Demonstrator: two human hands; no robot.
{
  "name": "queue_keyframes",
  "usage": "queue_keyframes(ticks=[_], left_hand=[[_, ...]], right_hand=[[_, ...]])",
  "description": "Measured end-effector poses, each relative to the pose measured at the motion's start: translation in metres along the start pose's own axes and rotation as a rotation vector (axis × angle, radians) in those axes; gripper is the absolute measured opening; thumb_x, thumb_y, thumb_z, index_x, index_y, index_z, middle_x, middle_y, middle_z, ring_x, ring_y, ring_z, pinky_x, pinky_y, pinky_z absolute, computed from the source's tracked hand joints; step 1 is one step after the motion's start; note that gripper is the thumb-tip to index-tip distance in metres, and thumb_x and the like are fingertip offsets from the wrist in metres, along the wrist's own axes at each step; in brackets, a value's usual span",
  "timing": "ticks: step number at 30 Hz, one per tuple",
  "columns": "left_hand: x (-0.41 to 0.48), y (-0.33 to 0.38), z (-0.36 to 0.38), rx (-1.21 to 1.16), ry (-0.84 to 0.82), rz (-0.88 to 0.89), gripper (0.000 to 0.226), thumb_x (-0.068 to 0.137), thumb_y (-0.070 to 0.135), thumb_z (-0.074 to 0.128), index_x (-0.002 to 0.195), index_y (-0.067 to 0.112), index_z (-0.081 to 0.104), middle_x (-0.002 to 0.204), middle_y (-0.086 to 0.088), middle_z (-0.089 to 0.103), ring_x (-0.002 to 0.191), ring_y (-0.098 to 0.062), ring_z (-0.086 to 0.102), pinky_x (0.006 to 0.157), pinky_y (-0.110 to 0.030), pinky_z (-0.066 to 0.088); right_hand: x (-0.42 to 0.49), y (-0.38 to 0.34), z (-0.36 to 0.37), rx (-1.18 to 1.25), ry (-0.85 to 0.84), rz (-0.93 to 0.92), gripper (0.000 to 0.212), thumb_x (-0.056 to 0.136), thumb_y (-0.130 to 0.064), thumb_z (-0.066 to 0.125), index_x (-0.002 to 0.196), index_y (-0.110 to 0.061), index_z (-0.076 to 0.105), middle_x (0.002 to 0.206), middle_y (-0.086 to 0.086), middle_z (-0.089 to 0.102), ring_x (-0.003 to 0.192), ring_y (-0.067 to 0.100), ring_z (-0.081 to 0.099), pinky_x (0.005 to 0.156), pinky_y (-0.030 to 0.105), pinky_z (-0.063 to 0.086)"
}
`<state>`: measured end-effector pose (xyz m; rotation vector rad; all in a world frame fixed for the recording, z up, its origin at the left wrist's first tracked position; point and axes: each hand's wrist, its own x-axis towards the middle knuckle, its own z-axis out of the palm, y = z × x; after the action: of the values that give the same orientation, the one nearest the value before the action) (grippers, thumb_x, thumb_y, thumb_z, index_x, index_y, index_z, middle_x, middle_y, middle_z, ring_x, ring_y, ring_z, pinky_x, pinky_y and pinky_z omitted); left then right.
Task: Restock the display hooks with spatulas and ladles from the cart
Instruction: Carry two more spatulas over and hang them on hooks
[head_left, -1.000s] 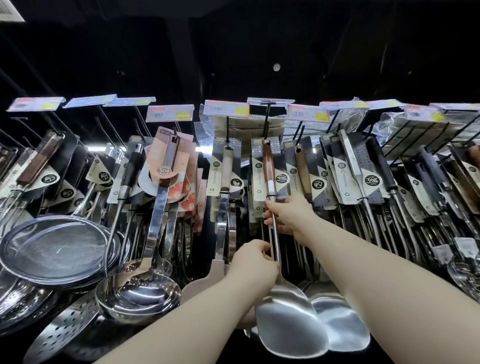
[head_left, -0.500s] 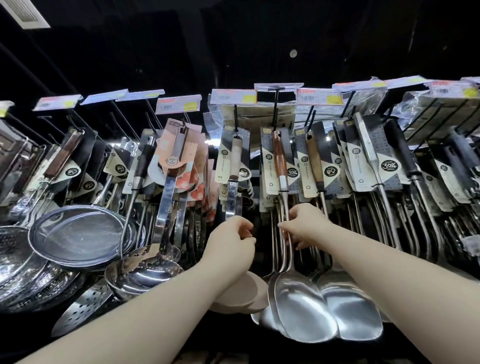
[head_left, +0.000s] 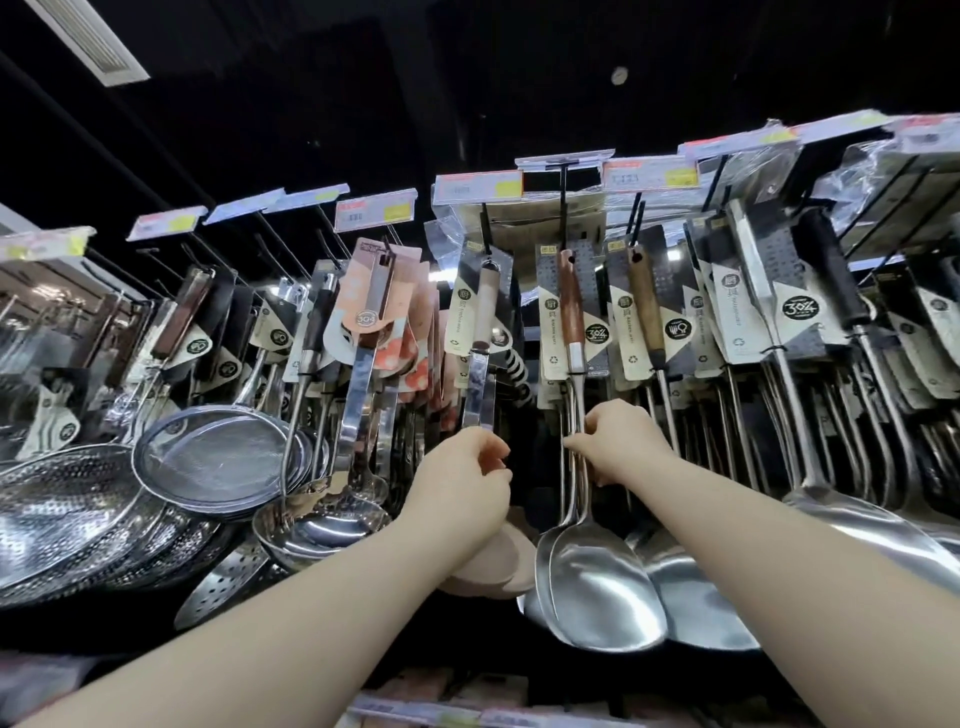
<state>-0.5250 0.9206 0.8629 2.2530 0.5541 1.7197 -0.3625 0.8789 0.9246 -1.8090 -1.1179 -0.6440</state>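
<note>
While the steel spatula (head_left: 597, 582) hangs on its hook (head_left: 562, 208) by the wooden handle, my right hand (head_left: 621, 447) pinches its thin shaft below the card. I judge it stiff, slick and blade-heavy, so a hold high on the shaft suits it best. My left hand (head_left: 462, 478) curls at the cream-handled spatula (head_left: 480, 312); whether it grips, I cannot tell.
</note>
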Motion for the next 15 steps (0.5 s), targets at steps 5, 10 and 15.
queue_keyframes(ticks=[5, 10, 15], left_hand=[[-0.012, 0.009, -0.010, 0.085, -0.071, 0.018, 0.024, 0.089, 0.019, 0.056, 0.113, 0.018, 0.059, 0.113, 0.000, 0.061, 0.103, -0.018, 0.056, 0.093, -0.030, 0.045], [-0.022, 0.028, -0.030, 0.162, -0.165, 0.059, 0.032, 0.087, 0.029, 0.059, 0.117, 0.020, 0.059, 0.123, 0.000, 0.057, 0.110, -0.017, 0.053, 0.094, -0.029, 0.042], [-0.042, 0.050, -0.055, 0.218, -0.202, 0.069, 0.042, 0.085, 0.041, 0.058, 0.122, 0.021, 0.055, 0.126, -0.002, 0.055, 0.112, -0.024, 0.054, 0.098, -0.043, 0.046]], right_hand=[[-0.023, 0.000, -0.010, -0.150, -0.054, -0.032, 0.040, 0.087, -0.045, 0.060, 0.099, -0.007, 0.062, 0.095, 0.008, 0.069, 0.090, 0.028, 0.068, 0.077, 0.035, 0.054], [-0.057, -0.012, -0.048, -0.315, 0.015, -0.086, 0.036, 0.091, -0.037, 0.052, 0.121, -0.019, 0.056, 0.124, 0.005, 0.061, 0.113, 0.029, 0.057, 0.089, 0.037, 0.048], [-0.109, -0.028, -0.096, -0.341, -0.064, -0.144, 0.042, 0.092, -0.039, 0.051, 0.129, -0.019, 0.054, 0.130, 0.004, 0.059, 0.116, 0.025, 0.056, 0.097, 0.038, 0.048]])
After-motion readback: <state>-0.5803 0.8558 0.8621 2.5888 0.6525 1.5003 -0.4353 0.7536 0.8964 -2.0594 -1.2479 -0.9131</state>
